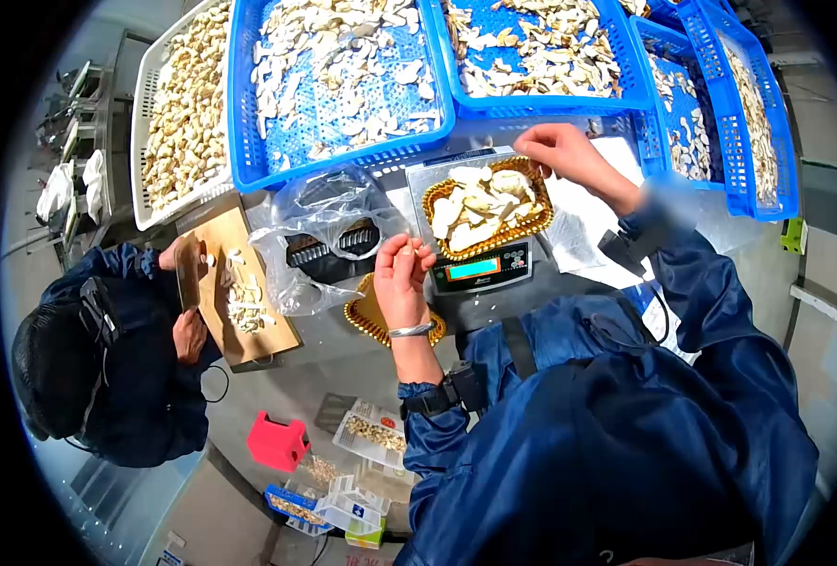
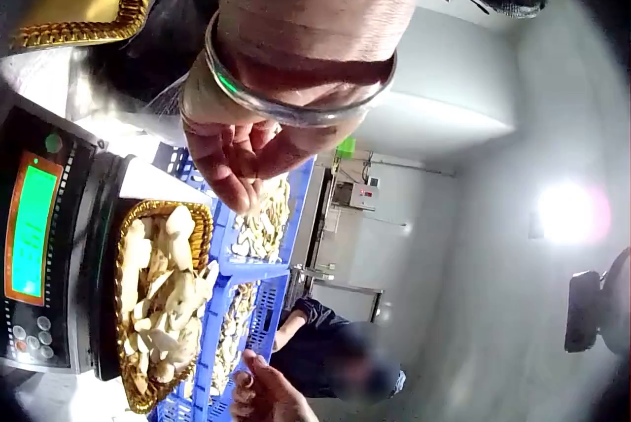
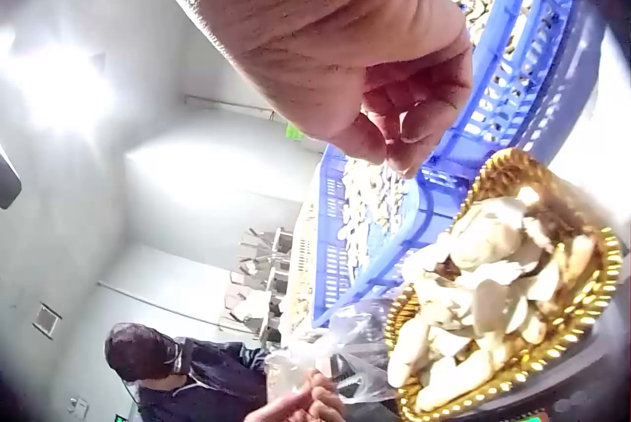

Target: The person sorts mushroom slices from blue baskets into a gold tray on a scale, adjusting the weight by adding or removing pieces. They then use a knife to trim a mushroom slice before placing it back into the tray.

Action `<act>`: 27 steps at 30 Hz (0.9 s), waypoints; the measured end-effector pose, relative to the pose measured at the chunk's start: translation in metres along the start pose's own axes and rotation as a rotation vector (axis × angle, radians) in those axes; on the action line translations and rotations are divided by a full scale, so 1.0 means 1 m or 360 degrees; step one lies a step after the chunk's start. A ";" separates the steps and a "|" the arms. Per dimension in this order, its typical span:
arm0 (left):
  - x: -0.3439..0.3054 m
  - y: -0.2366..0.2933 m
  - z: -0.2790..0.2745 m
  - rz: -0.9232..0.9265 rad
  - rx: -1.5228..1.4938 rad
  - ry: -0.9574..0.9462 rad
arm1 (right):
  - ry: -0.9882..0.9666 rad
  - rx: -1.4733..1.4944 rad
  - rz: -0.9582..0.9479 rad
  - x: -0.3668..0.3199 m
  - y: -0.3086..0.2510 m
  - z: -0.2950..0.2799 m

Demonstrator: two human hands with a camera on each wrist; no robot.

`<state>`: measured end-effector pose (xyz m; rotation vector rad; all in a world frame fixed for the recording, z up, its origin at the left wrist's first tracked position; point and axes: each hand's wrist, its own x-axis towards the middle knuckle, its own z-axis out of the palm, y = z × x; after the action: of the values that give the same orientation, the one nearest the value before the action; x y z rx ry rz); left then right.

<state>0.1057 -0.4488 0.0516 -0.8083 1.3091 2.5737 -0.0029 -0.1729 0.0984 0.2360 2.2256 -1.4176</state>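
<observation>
A gold tray (image 1: pixel 538 219) with sliced pale mushrooms (image 1: pixel 480 203) sits on a digital scale (image 1: pixel 483 274), whose green display is lit. My right hand (image 1: pixel 584 165) hovers over the tray's upper right corner, fingertips together. In the right wrist view a pale speck shows between that hand's (image 3: pixel 345 57) curled fingers; I cannot tell what it is. Left of the scale, my left hand (image 1: pixel 405 288) is raised with its fingers curled in, touching neither tray nor scale. The left wrist view shows its fingertips bunched, with no held thing visible on the hand (image 2: pixel 286 77).
Blue crates (image 1: pixel 343 156) of slices and a white crate (image 1: pixel 142 189) line the back. Clear plastic bags (image 1: pixel 291 283) with black trays lie left of the scale, another gold tray (image 1: pixel 369 316) below them. At far left a person (image 1: pixel 126 368) works at a wooden board (image 1: pixel 272 340).
</observation>
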 end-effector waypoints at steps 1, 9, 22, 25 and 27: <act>0.000 0.000 -0.002 -0.0034 -0.0002 -0.0012 | 0.0064 -0.0072 -0.0095 -0.001 0.017 0.002; 0.000 0.001 -0.002 -0.0052 -0.0053 -0.0096 | 0.0280 -0.0827 -0.0433 -0.034 0.032 0.021; -0.022 -0.009 -0.003 -0.0136 0.0043 0.0009 | 0.0455 -0.1014 -0.0867 -0.044 0.051 0.040; -0.017 -0.013 -0.001 -0.0158 0.0149 0.0027 | 0.0383 -0.0910 -0.0628 -0.061 0.051 0.033; -0.016 -0.013 0.014 -0.0121 0.0296 0.0066 | 0.0233 -0.0814 -0.0446 -0.067 0.050 0.031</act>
<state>0.1181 -0.4277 0.0576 -0.8628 1.4727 2.3470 0.0841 -0.1707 0.0797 -0.1576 2.7358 -0.9265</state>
